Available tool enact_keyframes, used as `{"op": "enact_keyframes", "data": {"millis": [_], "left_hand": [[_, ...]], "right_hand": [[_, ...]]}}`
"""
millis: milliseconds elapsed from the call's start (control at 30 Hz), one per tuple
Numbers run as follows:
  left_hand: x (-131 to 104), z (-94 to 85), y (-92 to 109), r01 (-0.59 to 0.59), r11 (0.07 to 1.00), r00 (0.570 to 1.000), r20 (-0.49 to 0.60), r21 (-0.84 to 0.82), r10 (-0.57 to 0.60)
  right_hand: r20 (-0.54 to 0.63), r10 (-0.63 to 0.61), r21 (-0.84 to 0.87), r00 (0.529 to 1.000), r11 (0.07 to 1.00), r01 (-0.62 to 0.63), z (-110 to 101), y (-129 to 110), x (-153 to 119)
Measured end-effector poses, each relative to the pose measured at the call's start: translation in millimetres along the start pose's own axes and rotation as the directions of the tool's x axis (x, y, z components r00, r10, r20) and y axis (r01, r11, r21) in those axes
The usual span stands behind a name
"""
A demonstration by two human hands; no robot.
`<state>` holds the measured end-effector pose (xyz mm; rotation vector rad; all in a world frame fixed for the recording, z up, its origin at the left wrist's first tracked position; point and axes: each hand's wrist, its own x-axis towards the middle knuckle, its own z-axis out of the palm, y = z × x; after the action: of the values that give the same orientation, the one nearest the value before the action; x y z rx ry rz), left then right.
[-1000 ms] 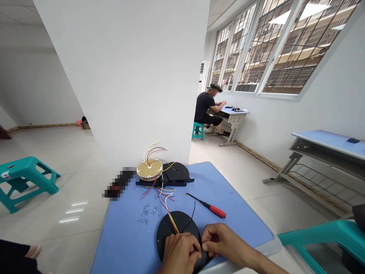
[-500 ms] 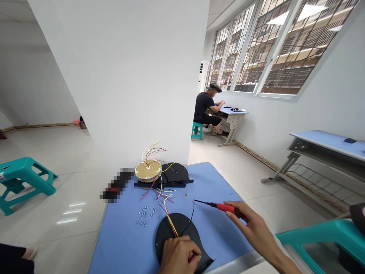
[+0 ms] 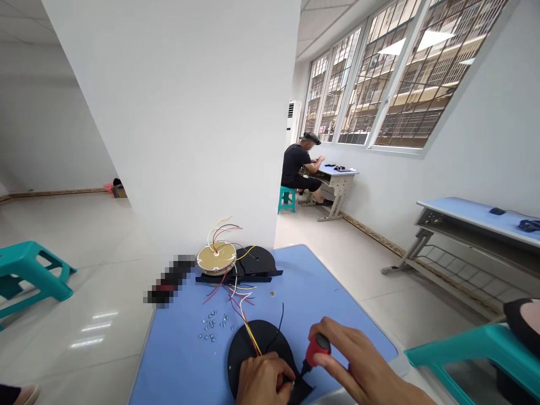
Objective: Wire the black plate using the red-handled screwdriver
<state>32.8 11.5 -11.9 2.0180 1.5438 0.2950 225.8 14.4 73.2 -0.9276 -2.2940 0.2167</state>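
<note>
Near the front of the blue desk lies a black rounded plate (image 3: 280,340) with a narrow curved tail. White, yellow, red and black wires (image 3: 250,332) lead off it. My left hand (image 3: 264,378) rests on the plate with its fingers pinched together. A small shiny metal piece (image 3: 292,383) shows at its fingertips, too small to name surely. My right hand (image 3: 350,360) grips a red-handled screwdriver (image 3: 312,355), its shaft tilted down toward the plate's tail beside the left fingertips. The tip is hard to make out. Several loose silver screws (image 3: 213,323) are scattered left of the plate.
Gold-topped round discs (image 3: 216,257) with wires sit at the desk's back, beside another black plate (image 3: 258,261). A pixelated dark object (image 3: 169,281) overlaps the left edge. Teal stools (image 3: 37,273) flank the desk. Beyond, a seated person (image 3: 297,166) works at another desk.
My right hand has swung the screwdriver from pointing left over the desk to pointing down by my left fingertips. My left hand stays on the plate. The view has shifted slightly.
</note>
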Motion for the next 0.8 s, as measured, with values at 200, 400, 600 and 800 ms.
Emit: {"op": "enact_keyframes", "data": {"millis": [200, 400, 600, 800], "left_hand": [[0.2, 1.5, -0.9, -0.002, 1.000, 1.000, -0.002, 0.013, 0.003], [1.7, 4.2, -2.7, -0.027, 1.000, 1.000, -0.014, 0.014, 0.027], [0.5, 2.1, -2.4, -0.023, 0.999, 1.000, 0.001, 0.025, 0.023], [-0.4, 0.0, -0.1, -0.012, 1.000, 1.000, 0.023, 0.028, 0.012]], "right_hand": [[0.065, -0.006, -0.007, 0.998, 1.000, 0.007, 7.7, 0.4, 5.2], [0.087, 0.006, -0.006, 0.996, 1.000, -0.005, 11.2, 0.8, 3.4], [0.070, 0.026, 0.035, 0.997, 0.999, -0.029, 11.6, 0.3, 0.8], [0.164, 0.002, 0.050, 0.986, 0.999, -0.011, 3.7, -6.8, 6.1]]}}
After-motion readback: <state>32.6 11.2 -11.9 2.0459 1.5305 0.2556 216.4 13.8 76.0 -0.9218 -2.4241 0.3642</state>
